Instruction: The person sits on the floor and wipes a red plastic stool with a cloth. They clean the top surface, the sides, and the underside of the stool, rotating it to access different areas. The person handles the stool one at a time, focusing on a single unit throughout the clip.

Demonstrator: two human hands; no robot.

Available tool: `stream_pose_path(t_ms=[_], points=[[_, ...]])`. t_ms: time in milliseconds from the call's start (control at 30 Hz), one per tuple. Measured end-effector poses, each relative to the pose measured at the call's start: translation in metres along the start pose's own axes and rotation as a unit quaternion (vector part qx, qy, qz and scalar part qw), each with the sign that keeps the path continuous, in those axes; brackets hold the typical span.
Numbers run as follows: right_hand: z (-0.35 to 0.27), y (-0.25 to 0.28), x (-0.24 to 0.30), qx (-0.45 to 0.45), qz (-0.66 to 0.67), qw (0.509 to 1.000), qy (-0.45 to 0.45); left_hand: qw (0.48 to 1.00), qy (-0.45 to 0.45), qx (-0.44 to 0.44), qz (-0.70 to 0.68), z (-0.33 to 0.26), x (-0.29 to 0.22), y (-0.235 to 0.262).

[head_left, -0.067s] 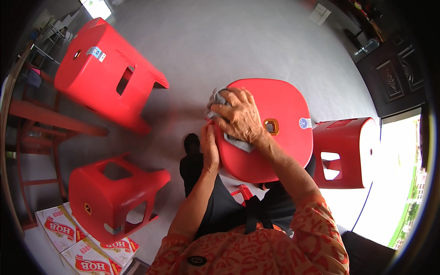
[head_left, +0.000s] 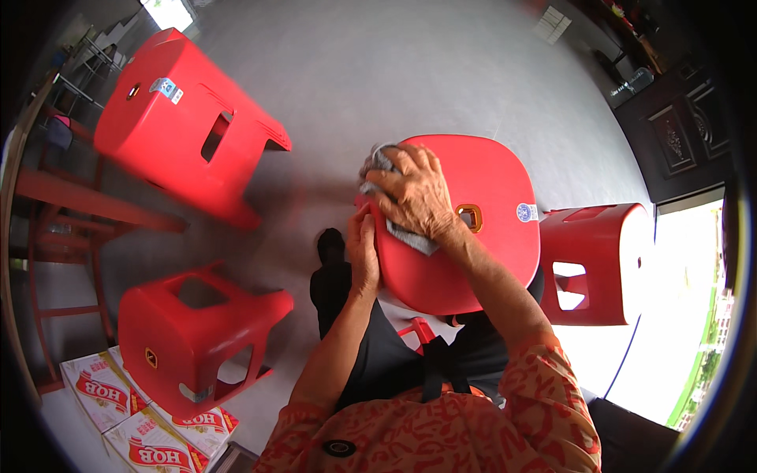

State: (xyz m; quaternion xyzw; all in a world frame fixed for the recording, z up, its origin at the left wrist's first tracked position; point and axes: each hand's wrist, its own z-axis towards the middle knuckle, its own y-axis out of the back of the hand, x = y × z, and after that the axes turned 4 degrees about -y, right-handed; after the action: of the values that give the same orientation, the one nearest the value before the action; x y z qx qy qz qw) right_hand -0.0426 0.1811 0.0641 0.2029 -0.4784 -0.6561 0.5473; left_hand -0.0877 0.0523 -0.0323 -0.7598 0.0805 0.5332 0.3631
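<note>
A red plastic stool stands in front of me, its rounded seat facing up, with a framed hole in the middle and a small round sticker by the right edge. My right hand is closed over a grey cloth and presses it on the seat's left edge. Parts of the cloth stick out past the fingers and below the palm. My left hand grips the near-left side of the stool, thumb side up; some of its fingers are hidden.
Three more red stools lie around: one at the far left, one at the near left, one at the right. Printed cartons sit at the lower left beside a wooden frame. A bright doorway is on the right.
My right hand and the cloth have slid very slightly to the right along the seat's left edge. The left hand keeps its grip on the stool's side.
</note>
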Motion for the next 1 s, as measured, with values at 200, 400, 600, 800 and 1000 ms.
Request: stream_pose_path(t_ms=[200,400,600,800,1000], points=[[0.026,-0.017,-0.028,-0.063,-0.062,0.990,-0.112,1.000,-0.005,0.018,-0.019,-0.001,-0.004,-0.003],[0.008,-0.002,-0.012,-0.031,-0.017,0.999,-0.009,0.997,-0.009,0.037,-0.062,0.003,0.004,-0.002],[-0.037,0.022,0.033,0.054,0.039,0.997,0.028,0.993,0.059,0.001,-0.099,-0.005,-0.028,-0.020],[-0.023,0.014,0.025,0.026,0.048,0.998,0.036,0.993,0.024,0.013,-0.111,-0.003,-0.006,-0.002],[0.009,0.001,-0.017,-0.032,-0.031,0.999,-0.025,0.998,0.016,0.040,-0.038,-0.008,-0.020,-0.013]])
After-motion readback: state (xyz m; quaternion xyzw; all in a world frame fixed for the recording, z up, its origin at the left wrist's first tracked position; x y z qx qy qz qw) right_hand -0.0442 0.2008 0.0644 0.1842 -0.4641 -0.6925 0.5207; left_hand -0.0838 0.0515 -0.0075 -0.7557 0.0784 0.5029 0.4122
